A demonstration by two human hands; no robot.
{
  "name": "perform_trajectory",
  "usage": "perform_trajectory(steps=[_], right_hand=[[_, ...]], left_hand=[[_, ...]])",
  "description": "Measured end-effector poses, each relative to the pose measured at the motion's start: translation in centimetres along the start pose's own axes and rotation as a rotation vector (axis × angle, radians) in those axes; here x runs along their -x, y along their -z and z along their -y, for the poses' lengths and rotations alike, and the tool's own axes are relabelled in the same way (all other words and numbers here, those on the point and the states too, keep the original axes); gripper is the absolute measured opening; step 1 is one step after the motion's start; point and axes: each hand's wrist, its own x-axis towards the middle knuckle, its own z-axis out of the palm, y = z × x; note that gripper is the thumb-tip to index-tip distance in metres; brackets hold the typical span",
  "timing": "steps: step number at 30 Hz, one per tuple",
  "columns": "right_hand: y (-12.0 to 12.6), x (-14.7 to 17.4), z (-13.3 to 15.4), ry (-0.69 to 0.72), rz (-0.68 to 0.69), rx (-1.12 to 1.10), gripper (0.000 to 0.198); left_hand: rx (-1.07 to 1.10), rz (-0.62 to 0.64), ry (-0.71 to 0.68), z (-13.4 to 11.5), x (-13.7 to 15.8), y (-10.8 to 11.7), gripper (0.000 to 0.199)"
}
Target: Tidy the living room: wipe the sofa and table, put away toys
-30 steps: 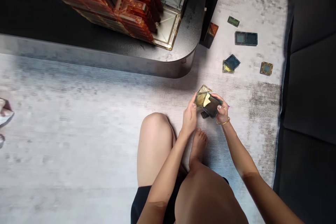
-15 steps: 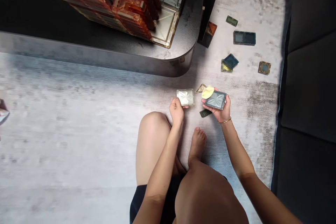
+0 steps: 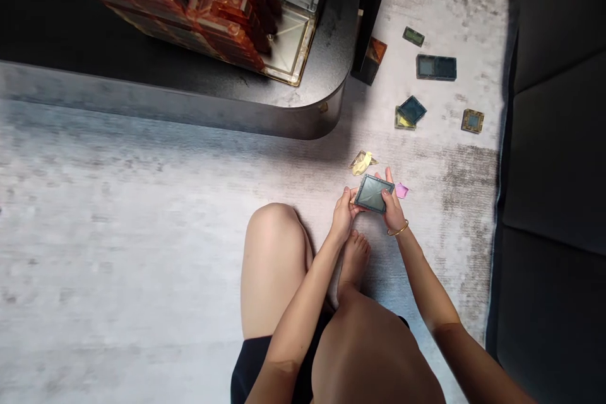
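Note:
Both hands meet at a grey translucent square magnetic tile (image 3: 374, 194), held above the rug in front of my foot. My right hand (image 3: 392, 209) grips its right side, the thumb across the top face and the fingers partly behind it. My left hand (image 3: 343, 216) pinches the tile's left edge. The clear square tile is out of sight; whether it lies under the grey one I cannot tell. Just beyond, a thin pale yellow piece (image 3: 362, 163) rests over a clear triangular tile (image 3: 372, 160). A small pink piece (image 3: 401, 190) shows beside my right fingers.
A black table (image 3: 189, 85) with a rounded corner bears a red tile structure (image 3: 227, 19). Several tiles lie on the rug, among them a dark rectangular pair (image 3: 436, 67), a small green one (image 3: 413, 36) and a square frame (image 3: 472, 120). A dark sofa (image 3: 553, 158) borders the right.
My left hand has moved right to the grey tile, and the clear tile has gone from view. The yellow piece has left my right hand for the triangular tile. A pink piece has appeared.

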Motion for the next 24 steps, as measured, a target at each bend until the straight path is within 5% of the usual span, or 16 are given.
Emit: perform_trajectory(steps=[3,7,9,13,17,20,24], right_hand=[[0.4,-0.2,-0.9,0.051,-0.15,0.028,0.11],[2.7,-3.3,-1.8,0.036,-0.259,-0.068,0.124],[4.8,-6.7,-1.5,0.047,-0.334,-0.074,0.105],[9.4,-16.5,1.7,0.164,-0.416,0.048,0.055],[12.5,-25.5,5.5,0.092,-0.346,0.257,0.046],[13.3,-28.8,6.4,-0.031,-0.258,0.32,0.041],[13.7,-28.7,5.4,0.01,-0.079,0.426,0.03]], left_hand=[[-0.182,0.055,-0.033,-0.1,-1.3,0.2,0.059],[-0.724,-0.159,-0.358,-0.8,-5.4,-0.1,0.033],[-0.976,-0.177,-0.454,-1.1,-7.9,-0.7,0.027],[-1.311,0.007,-0.438,-1.0,-10.7,-1.9,0.028],[-1.194,0.261,-0.441,-0.3,-10.6,-1.8,0.029],[-1.065,0.413,-0.404,-0.2,-10.3,-1.6,0.022],[-0.883,0.27,-0.436,-0.8,-11.0,-1.9,0.026]])
